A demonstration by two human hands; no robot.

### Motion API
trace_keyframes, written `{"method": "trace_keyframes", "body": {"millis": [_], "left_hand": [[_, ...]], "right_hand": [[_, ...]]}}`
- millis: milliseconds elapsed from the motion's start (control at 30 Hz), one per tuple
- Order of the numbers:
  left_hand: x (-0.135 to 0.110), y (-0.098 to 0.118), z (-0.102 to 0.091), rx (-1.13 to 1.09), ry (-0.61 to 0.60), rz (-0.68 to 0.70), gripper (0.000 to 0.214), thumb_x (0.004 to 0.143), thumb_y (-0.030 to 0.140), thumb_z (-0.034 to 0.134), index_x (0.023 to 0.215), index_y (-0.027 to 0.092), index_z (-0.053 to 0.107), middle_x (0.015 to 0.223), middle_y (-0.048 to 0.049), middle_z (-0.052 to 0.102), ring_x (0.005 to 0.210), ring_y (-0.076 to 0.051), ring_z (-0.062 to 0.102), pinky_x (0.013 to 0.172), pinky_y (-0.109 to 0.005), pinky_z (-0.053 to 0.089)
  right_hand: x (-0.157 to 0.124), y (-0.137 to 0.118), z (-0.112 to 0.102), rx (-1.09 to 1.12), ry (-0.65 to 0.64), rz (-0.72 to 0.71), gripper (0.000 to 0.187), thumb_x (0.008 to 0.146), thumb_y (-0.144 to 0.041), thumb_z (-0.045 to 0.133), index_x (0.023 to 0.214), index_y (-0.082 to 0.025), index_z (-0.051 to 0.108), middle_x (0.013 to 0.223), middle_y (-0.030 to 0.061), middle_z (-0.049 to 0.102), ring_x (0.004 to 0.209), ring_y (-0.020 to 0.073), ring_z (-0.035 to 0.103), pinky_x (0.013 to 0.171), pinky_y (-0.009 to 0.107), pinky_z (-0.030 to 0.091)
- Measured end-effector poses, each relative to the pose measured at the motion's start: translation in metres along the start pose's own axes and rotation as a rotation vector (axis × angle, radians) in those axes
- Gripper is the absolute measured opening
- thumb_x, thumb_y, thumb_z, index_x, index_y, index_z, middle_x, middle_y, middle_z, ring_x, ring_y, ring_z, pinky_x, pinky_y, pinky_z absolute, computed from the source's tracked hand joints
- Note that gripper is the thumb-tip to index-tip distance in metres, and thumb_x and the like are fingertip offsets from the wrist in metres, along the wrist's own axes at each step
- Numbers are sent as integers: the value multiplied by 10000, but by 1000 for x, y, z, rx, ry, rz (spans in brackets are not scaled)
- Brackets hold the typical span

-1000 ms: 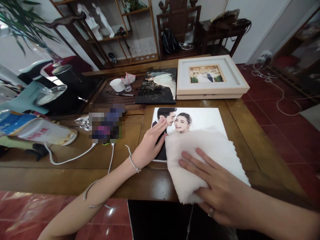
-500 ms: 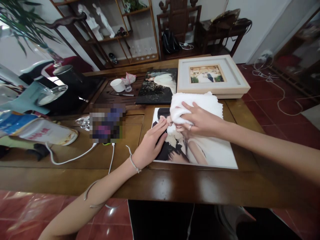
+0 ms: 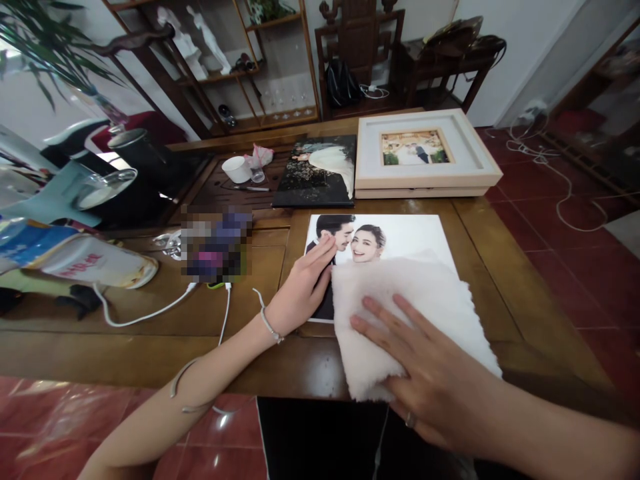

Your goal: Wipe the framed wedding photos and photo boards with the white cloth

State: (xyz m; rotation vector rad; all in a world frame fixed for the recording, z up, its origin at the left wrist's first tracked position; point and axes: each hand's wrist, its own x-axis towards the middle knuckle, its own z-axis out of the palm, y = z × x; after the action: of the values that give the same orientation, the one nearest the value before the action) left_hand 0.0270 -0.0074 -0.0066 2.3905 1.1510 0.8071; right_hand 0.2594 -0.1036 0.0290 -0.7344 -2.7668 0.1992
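Note:
A photo panel [image 3: 415, 237] showing a couple on a white ground lies flat on the wooden table [image 3: 280, 367]. My left hand [image 3: 303, 287] rests on its left side, fingers stretched out flat. A fluffy white cloth [image 3: 445, 293] covers the lower right of the panel and hangs over toward the table's front edge. My right hand [image 3: 430, 360] lies on the cloth with fingers somewhat spread, its thumb side and lower fingers around the cloth's near edge. The cloth hides the lower part of the picture.
Behind the panel lie a dark photo panel [image 3: 320, 172] and a pale wooden picture frame [image 3: 427, 181]. To the left are a white cup [image 3: 237, 170], a blurred-out item [image 3: 216, 247] with white cables [image 3: 145, 325], a white-and-blue package [image 3: 95, 261] and a black pot [image 3: 107, 200].
My right hand has pulled the cloth from the panel's upper part down toward me, and the cloth is now spread wider. The couple's faces are uncovered. My left hand stays in place.

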Motion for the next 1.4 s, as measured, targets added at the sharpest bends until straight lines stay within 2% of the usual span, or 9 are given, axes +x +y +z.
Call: {"method": "trace_keyframes", "body": {"millis": [267,367,567,767,900,1067,1233,1333,1400], "left_hand": [[1,3,0,-35,14,-18,436,997,212,413,1423,141,472,1507,-125,432,1443,-240,322,1196,-499,283],[2,10,-3,-94,60,-70,412,1010,262,396,1393,170,516,1483,-104,471,1416,-239,382,1193,-495,298],[1,13,-8,-234,290,-143,451,1038,360,303,1407,195,502,1507,-81,448,1418,-217,385,1204,-455,268],[1,12,-10,-229,286,-154,453,1041,357,286,1400,193,509,1488,-70,477,1404,-206,410,1201,-447,287],[1,13,-8,-176,199,-129,403,1034,299,327,1339,197,570,1416,-61,558,1355,-200,479,1169,-445,364],[0,8,-1,-44,74,-51,401,980,222,460,1368,155,537,1446,-109,515,1390,-235,424,1170,-475,350],[0,6,1,-10,54,-19,403,970,178,461,1362,130,539,1439,-138,517,1404,-242,401,1170,-497,341],[0,7,0,-2,54,-13,393,972,171,458,1348,105,546,1437,-153,518,1399,-248,411,1165,-496,350],[1,7,0,5,56,-11,386,970,166,462,1342,117,553,1425,-150,534,1388,-251,432,1153,-497,372]], "right_hand": [[38,84,-9,-136,19,177,233,831,-169,545,993,-129,707,1396,196,523,1344,399,405,1034,643,371],[58,97,-9,-177,7,246,245,852,-163,504,977,-90,702,1399,233,502,1355,432,369,1032,664,344],[74,65,3,-91,-96,15,274,821,-287,606,1044,-181,723,1463,181,449,1380,441,316,1061,701,260],[42,13,-2,56,-152,-215,214,792,-315,634,907,-165,735,1461,193,448,1385,447,298,1098,702,197],[7,2,-11,100,-129,-119,177,763,-326,657,845,-177,706,1476,175,438,1398,396,310,1140,645,205],[-8,38,-18,38,34,91,207,858,-192,477,875,-186,683,1418,142,519,1379,302,384,1123,567,310],[32,85,-33,67,57,242,260,895,-202,403,867,-191,661,1045,101,708,997,266,646,881,430,478],[71,103,-36,228,33,298,244,894,-226,432,772,-175,636,743,31,663,688,166,584,699,306,420],[98,109,-34,299,27,291,236,883,-231,443,765,-155,633,702,25,630,650,143,528,630,279,353]]}}
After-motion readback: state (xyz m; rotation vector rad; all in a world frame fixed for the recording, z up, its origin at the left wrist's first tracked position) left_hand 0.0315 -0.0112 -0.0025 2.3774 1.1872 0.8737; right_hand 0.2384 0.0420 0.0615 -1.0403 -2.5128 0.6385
